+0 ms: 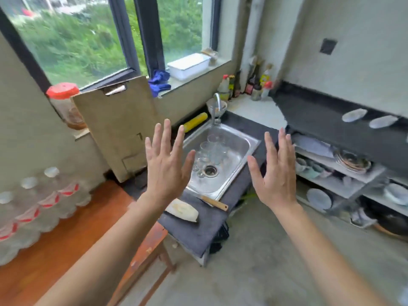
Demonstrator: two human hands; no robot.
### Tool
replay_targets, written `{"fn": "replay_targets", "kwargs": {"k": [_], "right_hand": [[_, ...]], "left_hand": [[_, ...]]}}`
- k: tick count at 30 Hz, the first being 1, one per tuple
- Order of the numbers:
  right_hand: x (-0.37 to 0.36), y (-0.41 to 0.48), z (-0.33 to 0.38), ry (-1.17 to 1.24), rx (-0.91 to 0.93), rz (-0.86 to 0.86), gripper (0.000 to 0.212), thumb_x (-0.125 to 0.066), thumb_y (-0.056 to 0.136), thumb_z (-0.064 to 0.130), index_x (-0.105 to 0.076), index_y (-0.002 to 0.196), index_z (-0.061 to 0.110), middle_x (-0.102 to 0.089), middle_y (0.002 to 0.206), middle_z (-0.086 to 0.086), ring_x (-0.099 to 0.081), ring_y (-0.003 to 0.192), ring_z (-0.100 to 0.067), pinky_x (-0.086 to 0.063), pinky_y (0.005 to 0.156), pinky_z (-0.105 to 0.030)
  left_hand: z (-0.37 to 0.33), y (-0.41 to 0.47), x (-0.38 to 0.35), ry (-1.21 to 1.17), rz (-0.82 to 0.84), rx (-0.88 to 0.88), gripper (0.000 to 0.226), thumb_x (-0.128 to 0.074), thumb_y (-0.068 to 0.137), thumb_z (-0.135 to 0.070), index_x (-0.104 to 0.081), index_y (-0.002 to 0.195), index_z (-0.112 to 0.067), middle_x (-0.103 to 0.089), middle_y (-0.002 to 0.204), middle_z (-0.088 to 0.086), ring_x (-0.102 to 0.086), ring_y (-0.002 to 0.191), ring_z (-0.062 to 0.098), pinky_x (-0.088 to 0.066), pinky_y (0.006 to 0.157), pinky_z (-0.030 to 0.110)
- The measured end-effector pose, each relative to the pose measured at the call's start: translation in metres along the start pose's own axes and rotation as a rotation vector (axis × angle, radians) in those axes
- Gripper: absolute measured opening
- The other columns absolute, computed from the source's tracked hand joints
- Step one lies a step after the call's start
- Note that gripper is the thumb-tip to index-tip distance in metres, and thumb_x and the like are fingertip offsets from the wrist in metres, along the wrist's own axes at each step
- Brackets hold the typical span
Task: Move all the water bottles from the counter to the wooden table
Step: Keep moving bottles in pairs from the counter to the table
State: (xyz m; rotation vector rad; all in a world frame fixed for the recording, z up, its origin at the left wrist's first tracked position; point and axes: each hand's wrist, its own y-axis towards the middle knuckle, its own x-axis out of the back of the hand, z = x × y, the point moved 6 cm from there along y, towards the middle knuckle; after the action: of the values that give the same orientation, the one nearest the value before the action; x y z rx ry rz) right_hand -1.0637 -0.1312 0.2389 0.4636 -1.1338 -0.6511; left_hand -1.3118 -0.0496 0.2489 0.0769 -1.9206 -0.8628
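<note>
Fingers [164, 138] of both hands: spread wide, empty, above sink [247, 140]. Bottles [42, 202]: already on wooden table [72, 235]; check counter [198, 235] for stragglers.

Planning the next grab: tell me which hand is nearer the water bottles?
Left. The left hand hovers just right of the water bottles; the right hand is farther right, past the sink.

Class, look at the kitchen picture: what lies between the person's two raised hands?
In the head view, the steel sink with clear glasses inside shows between the open left hand and right hand.
</note>
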Motion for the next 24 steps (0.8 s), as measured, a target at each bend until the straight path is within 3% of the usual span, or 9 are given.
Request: {"fn": "replay_targets", "kwargs": {"k": [6, 12, 19, 24], "right_hand": [[0.105, -0.003, -0.194, -0.165, -0.155, -0.143, 0.067, -0.052, 0.100, 0.044, -0.034, 0.157, 0.011, -0.018, 0.165, -0.023, -0.018, 0.152, -0.045, -0.022, 0.120, -0.061], [0.190, 0.007, -0.365, -0.275, -0.256, -0.166, 0.070, -0.051, 0.099, 0.046, -0.031, 0.158, 0.013, -0.014, 0.167, -0.021, -0.014, 0.153, -0.045, -0.019, 0.121, -0.061], [0.230, 0.007, -0.501, -0.332, -0.366, -0.194, 0.077, -0.061, 0.094, 0.046, -0.034, 0.157, 0.011, -0.017, 0.166, -0.022, -0.017, 0.152, -0.045, -0.019, 0.122, -0.057], [0.231, 0.005, -0.598, -0.368, -0.476, -0.171, 0.077, -0.057, 0.095, 0.049, -0.031, 0.158, 0.012, -0.014, 0.167, -0.021, -0.016, 0.152, -0.046, -0.018, 0.123, -0.057]], "left_hand": [[-0.196, 0.055, -0.113, -0.122, 0.044, -0.218, 0.060, -0.041, 0.104, -0.045, -0.037, 0.155, -0.013, -0.023, 0.164, 0.020, -0.018, 0.152, 0.042, -0.018, 0.118, 0.065], [-0.375, 0.102, -0.206, -0.202, 0.133, -0.320, 0.060, -0.042, 0.104, -0.044, -0.034, 0.156, -0.017, -0.018, 0.166, 0.016, -0.012, 0.154, 0.038, -0.016, 0.120, 0.063], [-0.505, 0.143, -0.294, -0.225, 0.248, -0.434, 0.063, -0.033, 0.104, -0.052, -0.028, 0.159, -0.021, -0.012, 0.168, 0.012, -0.005, 0.156, 0.032, -0.012, 0.123, 0.059], [-0.574, 0.176, -0.378, -0.259, 0.313, -0.498, 0.064, -0.031, 0.104, -0.052, -0.026, 0.159, -0.021, -0.010, 0.169, 0.013, -0.005, 0.156, 0.033, -0.013, 0.122, 0.061]]}}
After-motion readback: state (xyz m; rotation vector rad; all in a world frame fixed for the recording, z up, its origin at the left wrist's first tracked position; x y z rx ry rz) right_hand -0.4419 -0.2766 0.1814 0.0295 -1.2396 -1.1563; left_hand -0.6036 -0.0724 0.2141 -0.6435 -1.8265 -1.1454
